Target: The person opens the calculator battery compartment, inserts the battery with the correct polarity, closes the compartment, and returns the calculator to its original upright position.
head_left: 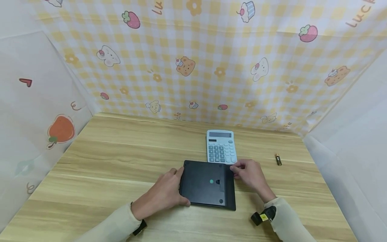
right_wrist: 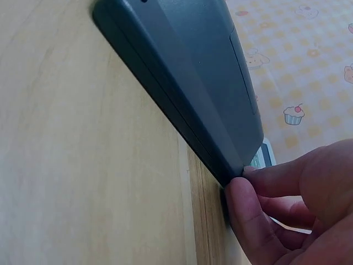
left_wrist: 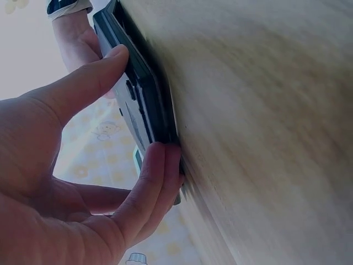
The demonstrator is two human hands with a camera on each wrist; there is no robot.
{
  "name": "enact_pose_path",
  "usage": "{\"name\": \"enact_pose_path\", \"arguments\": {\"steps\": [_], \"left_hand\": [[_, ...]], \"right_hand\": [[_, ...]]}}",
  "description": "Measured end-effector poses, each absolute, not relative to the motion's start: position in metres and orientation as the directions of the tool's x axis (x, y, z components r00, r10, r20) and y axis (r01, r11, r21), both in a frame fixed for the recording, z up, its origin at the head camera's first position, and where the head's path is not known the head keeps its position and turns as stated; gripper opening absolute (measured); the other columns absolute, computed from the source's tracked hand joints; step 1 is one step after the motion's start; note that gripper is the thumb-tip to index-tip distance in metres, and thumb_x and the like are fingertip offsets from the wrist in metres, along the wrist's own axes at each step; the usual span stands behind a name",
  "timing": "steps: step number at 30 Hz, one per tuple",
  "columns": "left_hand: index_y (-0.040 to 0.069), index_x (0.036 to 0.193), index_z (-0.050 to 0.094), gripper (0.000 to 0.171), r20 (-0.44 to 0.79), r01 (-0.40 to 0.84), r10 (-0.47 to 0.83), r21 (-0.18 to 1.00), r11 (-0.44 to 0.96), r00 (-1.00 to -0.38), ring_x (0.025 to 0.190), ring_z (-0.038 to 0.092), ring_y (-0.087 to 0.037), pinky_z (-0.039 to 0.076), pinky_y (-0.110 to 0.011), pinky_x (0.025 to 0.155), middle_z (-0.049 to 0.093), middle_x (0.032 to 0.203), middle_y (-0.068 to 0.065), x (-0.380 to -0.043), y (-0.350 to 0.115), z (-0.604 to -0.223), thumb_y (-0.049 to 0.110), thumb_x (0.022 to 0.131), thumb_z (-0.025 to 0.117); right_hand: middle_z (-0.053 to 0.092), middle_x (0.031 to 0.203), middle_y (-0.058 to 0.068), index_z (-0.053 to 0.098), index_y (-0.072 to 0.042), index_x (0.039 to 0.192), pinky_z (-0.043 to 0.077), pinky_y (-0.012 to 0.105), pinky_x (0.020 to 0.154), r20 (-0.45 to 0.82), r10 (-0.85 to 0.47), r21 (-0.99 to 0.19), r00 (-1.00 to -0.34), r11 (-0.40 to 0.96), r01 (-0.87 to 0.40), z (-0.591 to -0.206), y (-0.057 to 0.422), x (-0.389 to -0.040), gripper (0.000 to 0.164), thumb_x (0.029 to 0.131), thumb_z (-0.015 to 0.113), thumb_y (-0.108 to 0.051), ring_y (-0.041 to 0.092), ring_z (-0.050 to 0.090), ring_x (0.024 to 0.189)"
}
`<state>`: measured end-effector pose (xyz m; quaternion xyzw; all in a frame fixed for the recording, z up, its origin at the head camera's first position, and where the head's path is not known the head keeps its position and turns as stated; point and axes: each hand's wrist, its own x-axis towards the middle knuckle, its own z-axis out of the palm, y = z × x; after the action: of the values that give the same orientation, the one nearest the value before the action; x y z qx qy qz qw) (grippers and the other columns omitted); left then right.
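Holding the device [head_left: 199, 183] on or just above the counter [head_left: 121, 144], well forward of its back edge; cannot tell whether raised. Could knock the calculator [head_left: 222, 148], just behind, if pushed backward; could slip if pinched too lightly. With left grip [head_left: 167, 190] set wide, clamps the left side; with right grip [head_left: 249, 173] almost together, pinches the back right corner. Toward the counter's right edge, a battery [head_left: 278, 159].
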<state>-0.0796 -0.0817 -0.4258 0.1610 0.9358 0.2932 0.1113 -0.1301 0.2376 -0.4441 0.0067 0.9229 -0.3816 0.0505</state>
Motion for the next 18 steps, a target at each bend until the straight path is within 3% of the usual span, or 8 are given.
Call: {"name": "enact_pose_path", "arguments": {"steps": [11, 14, 18], "left_hand": [[-0.013, 0.158, 0.048, 0.121, -0.129, 0.231, 0.374, 0.592, 0.772, -0.918, 0.11, 0.069, -0.045, 0.061, -0.055, 0.092, 0.061, 0.139, -0.033, -0.0804, -0.0828, -0.4235, 0.034, 0.064, 0.11], [-0.009, 0.161, 0.046, 0.124, -0.149, 0.213, 0.373, 0.608, 0.765, -0.916, 0.103, 0.068, -0.037, 0.061, -0.053, 0.089, 0.056, 0.146, -0.03, -0.0826, -0.084, -0.4229, 0.034, 0.064, 0.11], [-0.004, 0.162, 0.047, 0.12, -0.138, 0.219, 0.388, 0.635, 0.741, -0.911, 0.106, 0.067, -0.035, 0.06, -0.052, 0.091, 0.048, 0.154, -0.023, -0.0859, -0.0846, -0.4241, 0.035, 0.067, 0.11]], "right_hand": [[0.078, 0.088, 0.006, 0.083, 0.0, 0.097, 0.063, 0.034, 0.067, -0.104, -0.03, -0.716, -0.994, 0.696, 0.053, -0.4445, 0.239, -0.1295, 0.008, 0.101, 0.078, -0.006, 0.018, 0.076, 0.073], [0.078, 0.088, 0.006, 0.082, 0.001, 0.1, 0.063, 0.034, 0.068, -0.116, -0.028, -0.722, -0.993, 0.689, 0.065, -0.4442, 0.2393, -0.1292, 0.008, 0.101, 0.078, -0.006, 0.018, 0.076, 0.074], [0.078, 0.09, 0.007, 0.081, 0.002, 0.104, 0.063, 0.034, 0.069, -0.127, -0.027, -0.729, -0.991, 0.68, 0.075, -0.4414, 0.239, -0.1281, 0.01, 0.101, 0.077, -0.007, 0.018, 0.075, 0.075]]}}
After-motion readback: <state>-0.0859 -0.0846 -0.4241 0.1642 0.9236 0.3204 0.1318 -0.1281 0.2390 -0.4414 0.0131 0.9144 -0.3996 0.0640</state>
